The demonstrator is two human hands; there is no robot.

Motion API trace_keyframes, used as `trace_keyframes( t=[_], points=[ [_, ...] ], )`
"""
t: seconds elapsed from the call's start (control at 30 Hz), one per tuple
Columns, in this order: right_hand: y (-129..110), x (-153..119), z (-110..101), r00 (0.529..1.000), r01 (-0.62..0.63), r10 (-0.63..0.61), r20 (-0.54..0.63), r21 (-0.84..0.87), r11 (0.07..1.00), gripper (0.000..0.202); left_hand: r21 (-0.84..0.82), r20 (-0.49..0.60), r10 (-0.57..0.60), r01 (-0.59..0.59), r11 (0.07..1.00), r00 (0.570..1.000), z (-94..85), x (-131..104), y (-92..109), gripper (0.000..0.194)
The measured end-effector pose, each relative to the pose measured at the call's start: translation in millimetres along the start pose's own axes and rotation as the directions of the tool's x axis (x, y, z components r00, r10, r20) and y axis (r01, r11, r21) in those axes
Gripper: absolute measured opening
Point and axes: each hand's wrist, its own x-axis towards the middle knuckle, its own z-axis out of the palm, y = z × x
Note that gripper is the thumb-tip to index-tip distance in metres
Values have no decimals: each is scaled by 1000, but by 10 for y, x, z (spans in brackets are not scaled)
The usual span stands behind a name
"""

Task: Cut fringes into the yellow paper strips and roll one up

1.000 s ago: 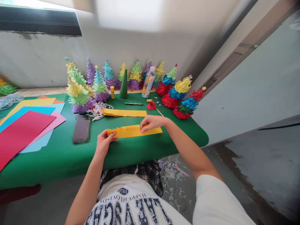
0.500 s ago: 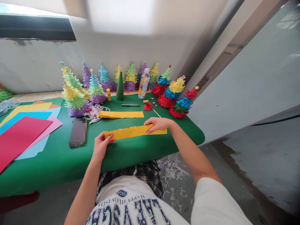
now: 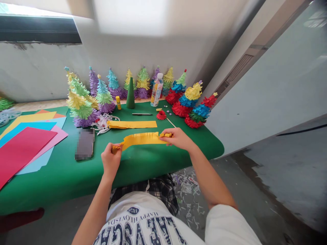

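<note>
A yellow paper strip [image 3: 141, 139] with slits along its upper edge is stretched between my hands, just above the green table. My left hand [image 3: 111, 156] pinches its left end, which bunches between thumb and fingers. At the right end my right hand [image 3: 176, 139] is closed on the strip, with curled fringe showing at the fingers. Behind it lies a second yellow paper strip [image 3: 134, 125], flat on the table. A red fringed paper ring [image 3: 161, 115] and a thin white stick [image 3: 171, 123] are beyond my right hand.
Several fringed paper trees [image 3: 104, 95] stand along the back around a bare green cone [image 3: 130, 93] and a bottle [image 3: 156, 90]. A glue stick [image 3: 118, 102], a pen [image 3: 142, 114], a phone [image 3: 85, 144] and coloured paper sheets [image 3: 30, 146] lie on the green table [image 3: 63, 173].
My left hand has turned, bending the strip's left end. My right hand has shifted slightly right, gathering the right end, and the strip's middle now bows upward.
</note>
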Motion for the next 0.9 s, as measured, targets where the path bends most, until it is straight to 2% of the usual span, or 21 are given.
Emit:
trace_keyframes(
  t=[0.07,0.13,0.2,0.23,0.3,0.37,0.43,0.53,0.6,0.67,0.73,0.83,0.9],
  points=[
    [-81,-82,211,996,41,-41,-81,1,999,25,-12,-27,-1,0,1000,1000,60,-52,103,18],
    [-155,-141,431,984,110,-112,-139,-23,994,22,-134,61,40,-32,990,997,122,-110,208,20],
    [-211,-174,625,939,286,-294,-179,-68,956,15,-271,156,104,-58,961,982,170,-159,288,19],
    [-229,-181,703,910,373,-381,-165,-80,925,17,-305,168,126,-70,950,978,185,-176,311,18],
    [-241,-184,809,870,455,-464,-168,-88,886,21,-330,146,144,-89,940,979,186,-184,316,16],
    [-211,-175,846,870,436,-451,-201,-112,893,20,-307,111,144,-104,946,983,144,-152,271,14],
    [-134,-155,824,889,344,-376,-263,-159,925,19,-269,101,170,-138,953,980,61,-79,192,11],
    [54,-107,701,882,198,-283,-377,-247,948,35,-258,136,286,-245,935,948,-108,85,64,7],
    [200,-70,578,845,180,-325,-424,-347,920,37,-229,176,365,-322,918,914,-211,195,3,9],
    [344,-35,441,809,198,-418,-413,-479,855,33,-191,218,431,-394,899,876,-271,274,-31,11],
    [477,-6,312,804,222,-478,-354,-567,793,26,-126,284,466,-449,885,838,-270,310,-53,17],
    [656,28,168,817,147,-441,-372,-605,782,31,-41,375,452,-473,880,809,-161,292,-107,25],
    [755,36,107,844,110,-399,-359,-612,783,32,-8,440,398,-440,898,805,-58,259,-166,29]
  ],
)
